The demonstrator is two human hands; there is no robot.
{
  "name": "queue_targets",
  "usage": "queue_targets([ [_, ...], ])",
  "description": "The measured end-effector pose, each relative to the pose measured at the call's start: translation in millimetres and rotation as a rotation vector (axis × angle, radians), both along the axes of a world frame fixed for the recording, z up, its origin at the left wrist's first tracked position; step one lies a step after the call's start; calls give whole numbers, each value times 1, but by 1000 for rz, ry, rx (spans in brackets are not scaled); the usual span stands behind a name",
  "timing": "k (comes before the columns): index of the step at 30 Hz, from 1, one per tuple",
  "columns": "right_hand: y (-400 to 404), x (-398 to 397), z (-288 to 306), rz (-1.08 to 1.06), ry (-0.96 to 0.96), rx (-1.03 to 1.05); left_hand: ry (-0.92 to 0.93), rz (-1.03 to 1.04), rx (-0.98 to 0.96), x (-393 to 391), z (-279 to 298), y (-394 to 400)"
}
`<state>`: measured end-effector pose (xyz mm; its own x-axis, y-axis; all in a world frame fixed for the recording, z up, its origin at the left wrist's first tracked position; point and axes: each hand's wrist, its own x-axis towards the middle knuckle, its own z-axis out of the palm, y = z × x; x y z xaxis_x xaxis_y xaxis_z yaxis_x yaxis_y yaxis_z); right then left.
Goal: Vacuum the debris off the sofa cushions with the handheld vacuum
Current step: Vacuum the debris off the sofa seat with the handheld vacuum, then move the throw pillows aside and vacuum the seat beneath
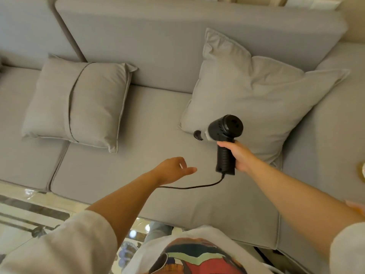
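Note:
My right hand (240, 155) grips the ribbed handle of a black handheld vacuum (225, 135). Its nozzle (198, 134) points left and touches the lower left corner of a large grey throw pillow (256, 99) on the sofa. A black cord (197, 187) runs from the handle's base leftward under my left wrist. My left hand (173, 170) hovers above the grey seat cushion (154, 165), fingers loosely apart, holding nothing. I cannot make out any debris on the fabric.
A second grey pillow (79, 103) lies at the left, across the seam between two seat cushions. The grey backrest (158, 46) runs behind. A glossy tiled floor (29, 214) shows at lower left. A yellowish object (362, 171) sits at the right edge.

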<state>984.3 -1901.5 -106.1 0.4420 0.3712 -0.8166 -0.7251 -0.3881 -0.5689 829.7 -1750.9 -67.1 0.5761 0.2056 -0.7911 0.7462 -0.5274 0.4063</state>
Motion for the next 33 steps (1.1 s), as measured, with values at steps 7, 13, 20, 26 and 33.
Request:
queue_targets([
  [7, 0, -1, 34, 85, 20, 204, -215, 194, -326, 65, 26, -38],
  [13, -16, 30, 37, 464, -199, 81, -239, 590, -286, 79, 18, -40],
  [20, -41, 137, 9, 415, -657, -397, -301, 651, -182, 81, 14, -29],
  [26, -39, 207, -2, 457, -823, -586, -287, 600, -111, 48, 22, 0],
  [33, -13, 228, -15, 692, -845, -736, -340, 786, 30, 37, 31, 38],
])
